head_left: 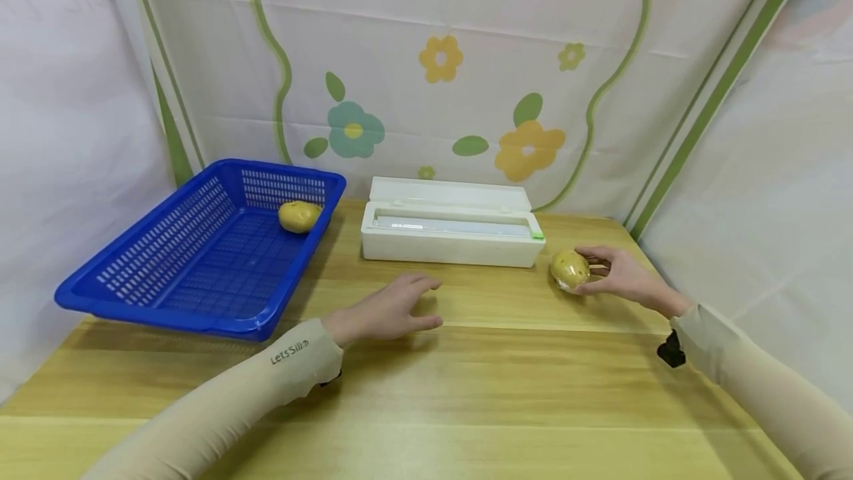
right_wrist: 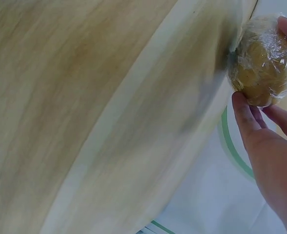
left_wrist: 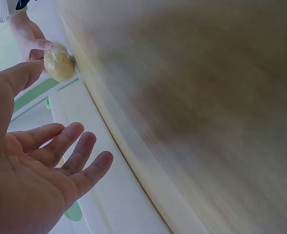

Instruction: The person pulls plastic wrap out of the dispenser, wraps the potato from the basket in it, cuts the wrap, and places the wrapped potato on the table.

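A potato wrapped in clear plastic film (head_left: 569,270) is at the right of the table, held between the thumb and fingers of my right hand (head_left: 620,275). In the right wrist view the crinkled film shows around the wrapped potato (right_wrist: 262,63), with fingertips on two sides of it. My left hand (head_left: 389,308) hovers over the middle of the table, fingers spread and slightly bent, holding nothing. The left wrist view shows that palm (left_wrist: 31,170) with a gap between thumb and fingers. Another potato (head_left: 299,217) lies in the blue basket (head_left: 266,317).
A white cling film box (head_left: 453,249) with its lid raised stands at the back centre, a green tab at its right end. The blue basket occupies the left side. Patterned fabric (head_left: 426,110) closes off the back, and plain fabric walls flank both sides of the wooden table (head_left: 506,391).
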The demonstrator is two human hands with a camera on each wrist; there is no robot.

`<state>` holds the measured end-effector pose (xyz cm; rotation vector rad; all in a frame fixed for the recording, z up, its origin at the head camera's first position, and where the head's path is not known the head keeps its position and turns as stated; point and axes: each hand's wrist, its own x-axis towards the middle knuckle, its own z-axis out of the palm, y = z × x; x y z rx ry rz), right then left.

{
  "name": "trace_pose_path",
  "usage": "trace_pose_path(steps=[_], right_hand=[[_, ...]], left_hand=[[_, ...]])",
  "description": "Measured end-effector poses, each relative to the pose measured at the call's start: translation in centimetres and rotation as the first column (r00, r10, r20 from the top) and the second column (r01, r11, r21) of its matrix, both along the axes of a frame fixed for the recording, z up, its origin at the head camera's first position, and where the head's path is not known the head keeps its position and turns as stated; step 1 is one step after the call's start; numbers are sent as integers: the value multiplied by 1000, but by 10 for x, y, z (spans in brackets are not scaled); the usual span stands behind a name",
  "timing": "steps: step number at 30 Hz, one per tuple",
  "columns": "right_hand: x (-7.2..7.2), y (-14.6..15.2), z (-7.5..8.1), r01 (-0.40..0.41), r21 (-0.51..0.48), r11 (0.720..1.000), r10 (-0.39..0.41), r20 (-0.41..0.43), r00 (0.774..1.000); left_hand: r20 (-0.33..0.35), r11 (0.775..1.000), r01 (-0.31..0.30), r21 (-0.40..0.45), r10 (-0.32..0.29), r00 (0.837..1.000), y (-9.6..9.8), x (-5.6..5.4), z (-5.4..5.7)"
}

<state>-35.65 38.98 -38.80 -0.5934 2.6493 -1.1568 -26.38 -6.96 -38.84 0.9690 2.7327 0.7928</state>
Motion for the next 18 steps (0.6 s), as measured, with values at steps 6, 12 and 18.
trace_pose_path(steps=[6, 12, 18], right_hand=[[0, 1, -1, -6, 1, 1000, 6, 6, 1000], [-3, 3, -3, -12, 5, 1000, 12, -17, 1000], [-7, 6, -6, -3, 41, 999, 5, -58, 998]], left_hand=[[1, 1000, 0, -6, 0, 1000, 0, 1, 0], [14, 1000, -2, -8, 2, 1000, 0, 2, 1], [13, 1000, 2, -6, -2, 1000, 0, 2, 1]])
